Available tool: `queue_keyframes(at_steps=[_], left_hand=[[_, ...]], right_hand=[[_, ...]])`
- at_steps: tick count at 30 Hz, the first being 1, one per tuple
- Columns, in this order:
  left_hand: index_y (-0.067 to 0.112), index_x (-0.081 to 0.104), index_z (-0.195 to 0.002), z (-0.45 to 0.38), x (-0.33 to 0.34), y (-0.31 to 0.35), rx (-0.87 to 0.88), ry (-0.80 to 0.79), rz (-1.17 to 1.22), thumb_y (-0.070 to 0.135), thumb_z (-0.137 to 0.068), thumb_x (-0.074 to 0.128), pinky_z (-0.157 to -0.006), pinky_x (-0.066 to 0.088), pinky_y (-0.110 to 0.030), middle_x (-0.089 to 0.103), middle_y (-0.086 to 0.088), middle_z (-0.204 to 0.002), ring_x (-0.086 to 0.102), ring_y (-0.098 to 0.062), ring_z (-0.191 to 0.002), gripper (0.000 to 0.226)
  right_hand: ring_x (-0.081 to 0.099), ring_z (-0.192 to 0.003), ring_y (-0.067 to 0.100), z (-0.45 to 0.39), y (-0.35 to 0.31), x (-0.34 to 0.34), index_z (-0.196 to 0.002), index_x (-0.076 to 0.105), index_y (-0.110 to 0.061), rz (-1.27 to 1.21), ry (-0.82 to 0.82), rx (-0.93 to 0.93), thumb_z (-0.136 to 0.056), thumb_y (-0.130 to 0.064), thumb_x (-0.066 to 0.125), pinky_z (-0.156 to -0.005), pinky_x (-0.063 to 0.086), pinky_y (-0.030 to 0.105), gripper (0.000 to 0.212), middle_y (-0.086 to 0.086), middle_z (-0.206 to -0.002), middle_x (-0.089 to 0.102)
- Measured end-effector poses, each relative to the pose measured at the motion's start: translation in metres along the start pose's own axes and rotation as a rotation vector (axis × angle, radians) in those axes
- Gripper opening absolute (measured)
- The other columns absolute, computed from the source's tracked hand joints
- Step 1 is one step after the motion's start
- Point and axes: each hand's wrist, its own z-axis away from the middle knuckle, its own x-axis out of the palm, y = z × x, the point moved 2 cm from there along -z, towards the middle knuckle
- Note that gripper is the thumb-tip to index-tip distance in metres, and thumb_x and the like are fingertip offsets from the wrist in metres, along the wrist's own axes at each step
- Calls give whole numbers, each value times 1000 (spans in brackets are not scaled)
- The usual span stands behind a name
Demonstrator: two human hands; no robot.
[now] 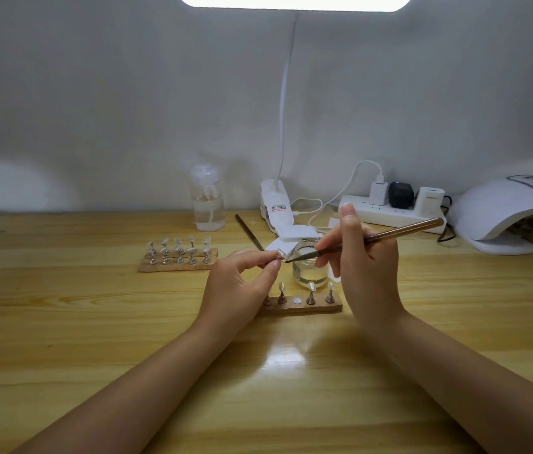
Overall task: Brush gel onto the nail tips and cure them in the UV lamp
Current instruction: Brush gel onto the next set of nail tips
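A wooden table (pixel 62 322) fills the lower half of the view, backed by a pale wall. At the far right edge a white UV lamp (pixel 514 211) is set on the table, its opening turned toward the centre; wooden shapes can be made out inside, but they cannot be identified. A white power strip (pixel 386 214) with 3 plugs is laid along the wall just left of the lamp, and a clip-on desk lamp (pixel 276 204) is stood beside it, its glowing head seen at the top of the frame. A clear pump bottle (pixel 207 199) is placed further left.

2 wooden holder racks are present. The far rack (pixel 178 262) at centre left is filled with nail tips on metal stands. The near rack (pixel 301 306) is laid between the hands; 4 stands are seen on it and 1 round slot is left bare.

A small glass jar (pixel 309 268) of clear liquid is set just behind the near rack, with white pads (pixel 291 239) behind it and a dark stick (pixel 248 232) beside those.

A brush (pixel 366 240) is gripped pen-fashion by the right hand (pixel 366 267), fingers curled round the shaft, the dark bristle end pointed left. A single nail tip (pixel 280 255) on its stand is pinched by the left hand (pixel 238 283) between thumb and fingers, raised above the table in front of the jar. The brush end is held at the nail tip, touching it or nearly so.
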Motion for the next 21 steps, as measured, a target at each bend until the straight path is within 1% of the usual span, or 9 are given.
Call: queue_keyframes(at_steps=[2, 6, 8, 10, 12, 14, 16, 18, 21], left_hand=[[28, 66, -93, 0, 0, 1, 5, 2, -3, 10, -81, 65, -72, 45, -7, 64, 19, -81, 60, 5, -80, 21], [24, 68, -94, -1, 0, 0, 12, 1, -10, 10, -81, 65, -73, 45, -7, 65, 18, -82, 61, 3, -83, 20], [21, 69, -95, -1, 0, 0, 15, -1, -10, 9, -81, 65, -74, 46, -8, 66, 16, -83, 61, 1, -84, 19], [19, 70, -95, -1, 0, -1, 14, -1, -11, 9, -81, 65, -74, 46, -9, 66, 15, -83, 61, 0, -84, 18], [18, 70, -96, -1, 0, -1, 14, 2, -14, 9, -81, 65, -73, 45, -7, 65, 16, -83, 61, 2, -84, 18], [19, 70, -95, -1, 0, -1, 22, 1, -16, 9, -81, 65, -73, 45, -6, 64, 18, -82, 61, 3, -82, 18], [18, 70, -96, -1, 0, -1, 21, -5, -17, 9, -81, 65, -74, 47, -10, 65, 17, -83, 61, 2, -82, 18], [16, 70, -96, -1, 0, -1, 21, -8, -16, 9, -81, 66, -76, 49, -14, 65, 16, -83, 61, 1, -84, 18], [20, 69, -95, -1, 0, -1, 42, -1, -16, 7, -80, 67, -76, 45, -7, 64, 17, -82, 60, 3, -86, 20]], right_hand=[[55, -44, 5, -1, 1, -1, -52, 61, -18, 11, 8, -18, -95, -32, 43, -52, 40, 11, 49, 0, -45, 59], [57, -50, 1, 0, 0, 4, -61, 64, -19, 4, -54, -2, -88, -42, 44, -55, 42, 11, 40, -2, -54, 64], [57, -50, 0, 0, 0, 5, -62, 65, -19, 3, -78, 9, -85, -42, 43, -54, 41, 10, 39, -4, -53, 64], [56, -48, 1, 0, 1, 4, -61, 65, -16, 8, -76, 2, -88, -41, 43, -53, 40, 10, 43, -5, -50, 61], [55, -46, 4, 0, 3, 1, -57, 64, -12, 17, -45, -8, -94, -35, 43, -53, 39, 10, 48, -2, -46, 59], [54, -44, 6, 0, 4, -1, -52, 62, -14, 25, -15, -12, -96, -27, 43, -52, 38, 9, 50, 0, -43, 57], [54, -43, 5, 0, 4, -2, -50, 61, -15, 19, 7, -9, -97, -24, 42, -52, 38, 9, 51, 0, -43, 57], [53, -43, 2, -1, 3, -1, -54, 62, -13, 6, 6, -11, -97, -27, 42, -52, 37, 8, 49, -1, -45, 58], [53, -46, 0, 0, 1, 4, -60, 64, -17, -14, -42, 2, -88, -39, 42, -53, 38, 7, 41, -2, -51, 62]])
